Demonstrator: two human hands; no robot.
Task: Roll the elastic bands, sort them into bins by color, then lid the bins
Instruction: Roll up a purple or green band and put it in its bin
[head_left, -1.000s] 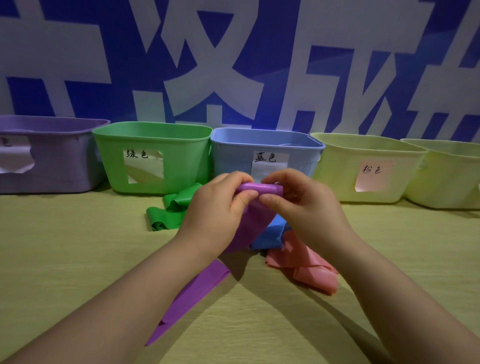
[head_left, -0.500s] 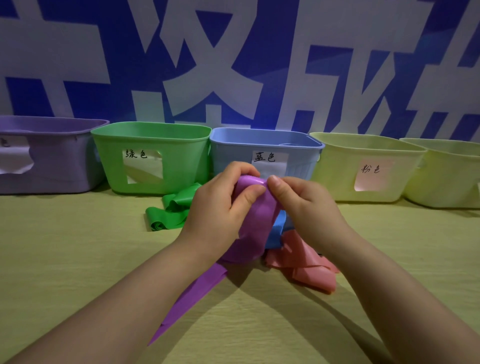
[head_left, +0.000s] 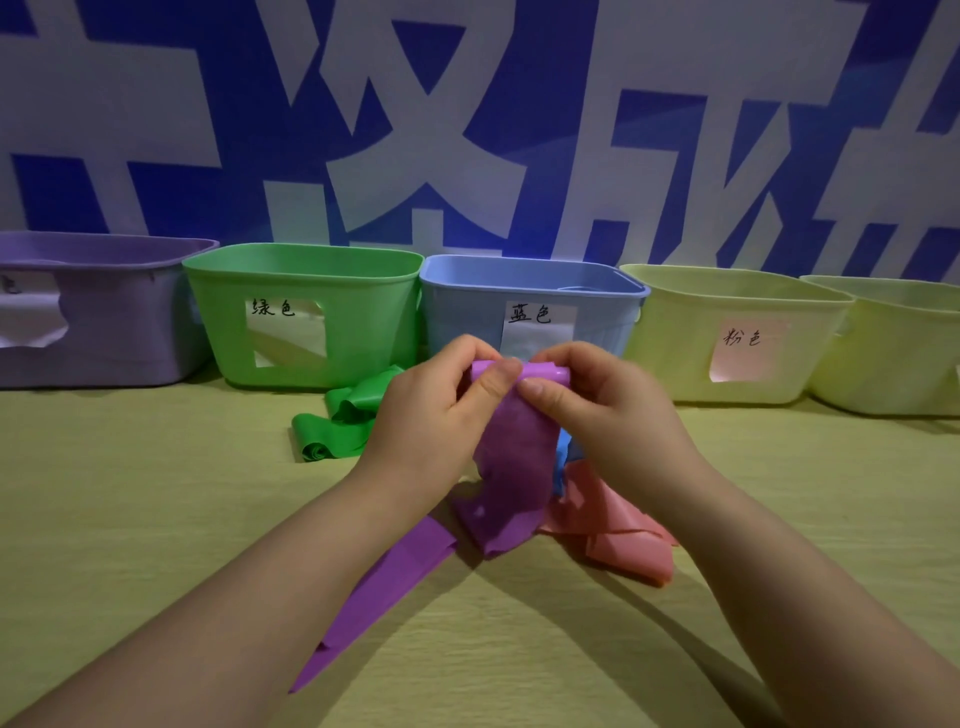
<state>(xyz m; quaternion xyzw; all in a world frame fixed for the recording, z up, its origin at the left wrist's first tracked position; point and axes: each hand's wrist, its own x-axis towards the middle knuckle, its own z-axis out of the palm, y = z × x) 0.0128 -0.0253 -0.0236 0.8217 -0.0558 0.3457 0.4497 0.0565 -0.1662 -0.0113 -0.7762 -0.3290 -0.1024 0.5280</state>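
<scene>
In the middle of the frame, just in front of the blue bin (head_left: 467, 317), I hold the purple band (head_left: 511, 467) up off the desk (head_left: 130, 519). Its top end is wound into a small tight roll. My left hand (head_left: 431, 415) pinches the roll's left part between thumb and fingers, and my right hand (head_left: 608, 410) pinches its right part the same way. The rest of the band hangs down, folds on the desk and trails toward the lower left of the frame.

The roll has only just begun, I judge. To do it well I should turn both ends evenly so the edges stay square, hold light tension on the hanging part, and let the tail feed up without twisting. This stretchy, slippery sheet will likely spring loose if either pinch slackens.

I count four bands. Besides the purple one, a green band (head_left: 343, 415) lies crumpled left of my hands, a blue band (head_left: 563, 452) peeks out behind the purple one, and a pink band (head_left: 618, 530) lies heaped at lower right of centre.

Five bins stand in a row across the back: a purple bin (head_left: 130, 322) at far left, a green bin (head_left: 363, 322), the blue one, then two pale yellow bins, one with a pink label (head_left: 675, 338) and one (head_left: 893, 353) cut off by the right edge. I see no lids.
</scene>
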